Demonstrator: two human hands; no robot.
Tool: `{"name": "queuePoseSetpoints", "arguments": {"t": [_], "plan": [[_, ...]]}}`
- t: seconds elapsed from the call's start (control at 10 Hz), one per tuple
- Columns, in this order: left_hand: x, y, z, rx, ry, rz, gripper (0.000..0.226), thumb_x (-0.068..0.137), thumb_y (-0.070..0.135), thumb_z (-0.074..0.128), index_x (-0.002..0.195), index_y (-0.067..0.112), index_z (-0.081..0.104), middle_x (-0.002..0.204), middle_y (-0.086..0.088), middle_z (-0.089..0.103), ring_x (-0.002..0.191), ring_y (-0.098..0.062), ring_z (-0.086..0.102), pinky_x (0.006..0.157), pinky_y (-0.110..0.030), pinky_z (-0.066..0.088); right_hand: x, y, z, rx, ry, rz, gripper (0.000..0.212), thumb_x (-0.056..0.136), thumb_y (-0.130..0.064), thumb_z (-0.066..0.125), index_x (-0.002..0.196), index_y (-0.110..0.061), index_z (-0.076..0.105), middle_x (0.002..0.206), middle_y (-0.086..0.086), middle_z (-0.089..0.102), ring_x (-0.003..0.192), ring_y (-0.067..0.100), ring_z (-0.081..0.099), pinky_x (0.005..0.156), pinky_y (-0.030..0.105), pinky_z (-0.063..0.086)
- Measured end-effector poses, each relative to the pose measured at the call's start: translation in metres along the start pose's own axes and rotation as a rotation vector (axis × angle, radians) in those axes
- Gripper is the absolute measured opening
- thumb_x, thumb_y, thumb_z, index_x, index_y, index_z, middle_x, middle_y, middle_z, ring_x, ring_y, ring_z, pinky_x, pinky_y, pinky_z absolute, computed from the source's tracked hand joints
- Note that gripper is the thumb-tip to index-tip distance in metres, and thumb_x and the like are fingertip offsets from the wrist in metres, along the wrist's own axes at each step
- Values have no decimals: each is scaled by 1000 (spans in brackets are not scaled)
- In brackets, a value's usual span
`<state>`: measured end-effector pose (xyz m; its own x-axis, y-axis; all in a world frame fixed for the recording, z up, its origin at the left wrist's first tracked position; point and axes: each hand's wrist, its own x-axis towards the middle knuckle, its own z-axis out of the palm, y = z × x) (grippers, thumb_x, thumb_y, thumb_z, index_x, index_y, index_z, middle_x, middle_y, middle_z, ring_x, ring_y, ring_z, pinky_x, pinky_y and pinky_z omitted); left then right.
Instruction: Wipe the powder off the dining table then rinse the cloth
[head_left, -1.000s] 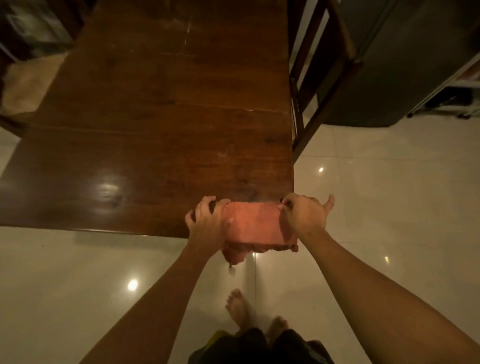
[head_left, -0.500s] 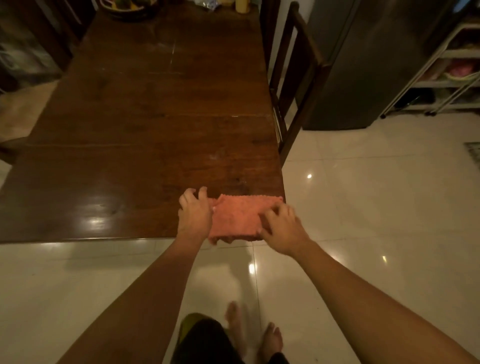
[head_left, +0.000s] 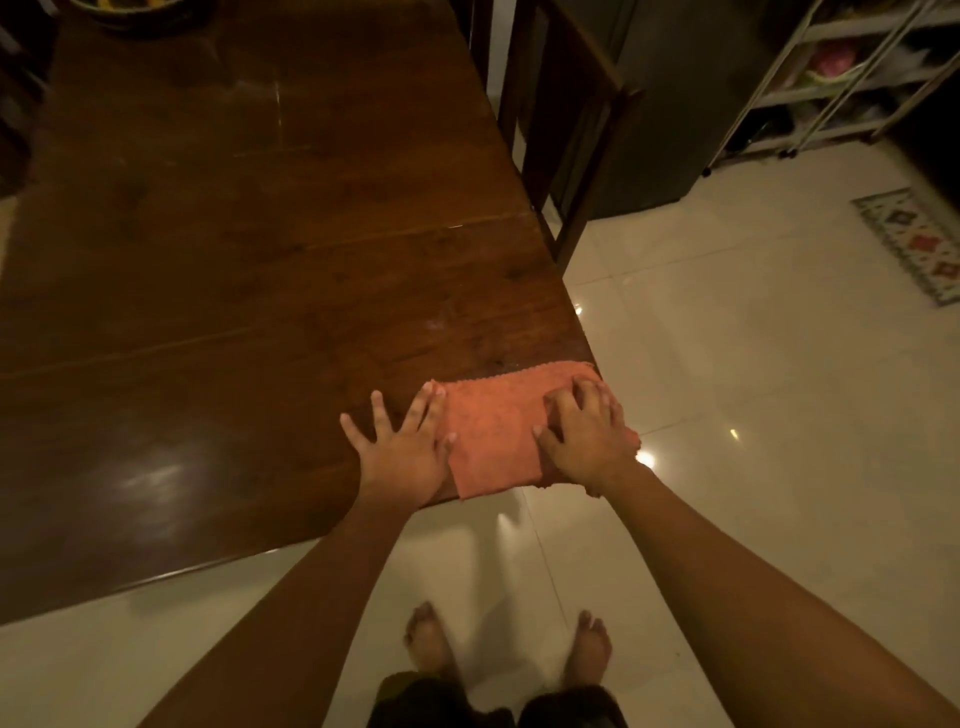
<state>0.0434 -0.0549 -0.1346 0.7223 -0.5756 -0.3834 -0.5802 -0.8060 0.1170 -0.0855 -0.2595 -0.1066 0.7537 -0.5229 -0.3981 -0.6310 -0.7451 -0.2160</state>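
Both left hand and right hand press cloth onto table.

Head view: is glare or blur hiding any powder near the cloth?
In the head view the light is dim and warm. A broad lamp glare sits on the dark brown wooden dining table, well left of the left hand and clear of the folded orange cloth under the right hand. Bright spots dot the glossy white tile floor. The far table end is murky. Only faint pale specks show beyond the cloth.
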Motion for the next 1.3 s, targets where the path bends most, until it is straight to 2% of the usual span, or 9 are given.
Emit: {"name": "queuePoseSetpoints", "arguments": {"t": [0.2, 0.4, 0.5, 0.6, 0.8, 0.9, 1.1, 1.2, 1.3], "plan": [[8, -14, -14, -71, -123, 99, 66, 98, 62, 20, 152, 41, -12, 159, 22, -17, 146, -42, -17, 107, -75, -4, 22, -8, -12, 167, 171, 243, 38, 100, -31, 45, 138, -22, 44, 144, 12, 44, 127, 38, 43, 102, 55, 41], [3, -14, -12, -102, -169, 117, 66, 101, 55, 23, 152, 38, -14, 159, 18, -22, 145, -42, -21, 110, -73, -3, 39, 8, -27, 154, 140, 263, 19, 94, -28, 57, 109, -31, 68, 121, 9, 55, 118, 34, 41, 96, 44, 42], [3, -9, -10, -105, -171, 99, 65, 101, 53, 23, 152, 37, -15, 159, 17, -24, 145, -41, -21, 110, -73, -3, 43, 13, -31, 289, 128, 306, 12, 88, -24, 62, 83, -35, 61, 110, 9, 56, 105, 31, 45, 83, 34, 39], [2, -6, -11, -117, -164, 81, 64, 102, 50, 24, 153, 37, -13, 159, 17, -23, 146, -40, -20, 111, -71, -3, 53, 20, -29, 297, 192, 366, 8, 84, -33, 68, 83, -34, 61, 109, 12, 57, 113, 32, 36, 79, 33, 21], [-3, 0, -16, -135, -147, 19, 62, 103, 47, 27, 153, 40, -9, 160, 20, -19, 148, -37, -16, 113, -70, 0, 50, 23, -33, 195, 316, 361, 19, 85, -30, 70, 101, -24, 63, 96, 7, 57, 121, 34, 34, 82, 38, 17], [-5, 11, -20, -125, -94, -35, 60, 103, 40, 34, 155, 32, 5, 164, 3, -3, 150, -35, -4, 115, -64, 6, 38, 17, -31, 214, 335, 184, 27, 89, -26, 61, 115, -23, 55, 102, 6, 57, 127, 33, 32, 90, 40, 24], [-25, 28, -22, -141, -15, 28, 54, 96, 25, 51, 147, 31, 34, 160, -1, 25, 150, -28, 10, 118, -60, 6, 4, 18, -8, -132, -41, -227, 50, 92, -41, 51, 138, -26, 41, 146, 13, 35, 141, 41, 25, 117, 59, 20], [-31, 31, -24, -141, -63, -7, 59, 95, 15, 48, 148, 34, 28, 162, -7, 15, 150, -31, 6, 114, -69, 0, -2, 21, -9, -110, -136, -239, 61, 95, -42, 53, 149, -28, 27, 157, 12, 24, 145, 40, 23, 119, 60, 16], [-36, 36, -27, -106, -124, -67, 72, 97, 30, 45, 154, 31, 1, 159, -23, -18, 149, -37, -6, 111, -70, -6, 2, 27, -24, -29, -90, -250, 48, 98, -35, 50, 145, -30, 38, 152, 14, 36, 142, 38, 27, 118, 54, 23]]}}
